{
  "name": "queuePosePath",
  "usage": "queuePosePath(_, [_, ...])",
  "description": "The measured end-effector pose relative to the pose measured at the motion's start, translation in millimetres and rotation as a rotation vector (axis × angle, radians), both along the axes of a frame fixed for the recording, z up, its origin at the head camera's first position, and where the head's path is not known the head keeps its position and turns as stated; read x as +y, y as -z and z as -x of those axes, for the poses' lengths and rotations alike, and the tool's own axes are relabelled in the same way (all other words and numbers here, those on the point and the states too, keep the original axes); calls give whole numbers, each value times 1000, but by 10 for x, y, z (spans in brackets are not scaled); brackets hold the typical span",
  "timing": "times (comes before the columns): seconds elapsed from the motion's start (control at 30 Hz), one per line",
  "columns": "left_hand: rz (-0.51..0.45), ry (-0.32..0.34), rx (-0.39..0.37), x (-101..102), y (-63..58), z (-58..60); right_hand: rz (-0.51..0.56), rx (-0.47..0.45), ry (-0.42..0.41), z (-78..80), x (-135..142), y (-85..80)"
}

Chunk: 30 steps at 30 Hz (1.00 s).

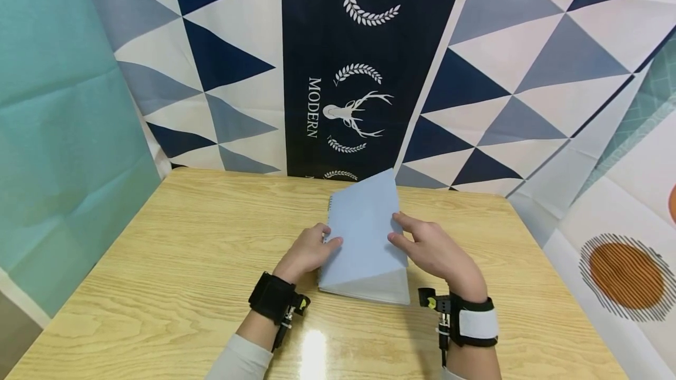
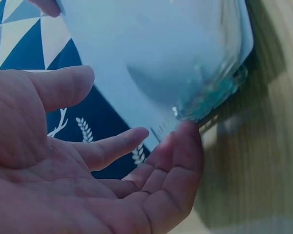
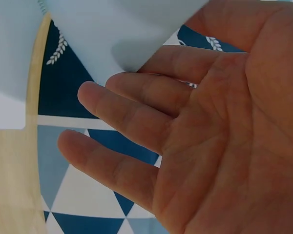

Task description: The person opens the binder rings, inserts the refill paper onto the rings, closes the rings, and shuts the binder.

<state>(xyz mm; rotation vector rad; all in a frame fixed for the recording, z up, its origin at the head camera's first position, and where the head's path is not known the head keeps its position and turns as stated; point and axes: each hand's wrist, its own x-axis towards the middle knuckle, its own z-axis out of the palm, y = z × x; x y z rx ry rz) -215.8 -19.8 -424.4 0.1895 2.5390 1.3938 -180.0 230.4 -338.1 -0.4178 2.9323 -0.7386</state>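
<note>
A spiral notebook (image 1: 364, 227) with a light blue cover lies on the wooden table, its coil binding along the left side. The cover is lifted and slightly bent, showing pale pages (image 1: 377, 289) beneath its near edge. My left hand (image 1: 308, 251) holds the notebook at its bound side, thumb over the cover and fingertips at the coils (image 2: 212, 95). At the opposite side, my right hand (image 1: 435, 248) pinches the cover's free edge. In the right wrist view the cover's underside (image 3: 122, 29) shows, hiding some fingertips, while the lower fingers (image 3: 107, 168) stretch out.
Behind the wooden table (image 1: 211, 239) hangs a curtain (image 1: 348, 75) with triangles and deer motifs. A teal cloth (image 1: 63, 133) drapes at the left, and a patterned white cloth (image 1: 623, 216) hangs at the right. Both wrists wear black straps (image 1: 271, 298) with small cameras.
</note>
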Motion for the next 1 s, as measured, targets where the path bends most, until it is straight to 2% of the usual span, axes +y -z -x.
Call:
queuePosePath(0.13, [88, -63, 60, -18, -33, -1, -5, -11, -26, 23, -34, 21])
queuePosePath(0.33, [158, -120, 73, -53, -44, -23, -69, -6, -29, 41, -75, 56])
queuePosePath(0.7, [337, -167, 146, -112, -29, -11, -144, 24, -87, 95, -295, 188])
queuePosePath(1.0, [371, -164, 160, -95, -13, -23, -199, -62, -50, 115, -293, 257])
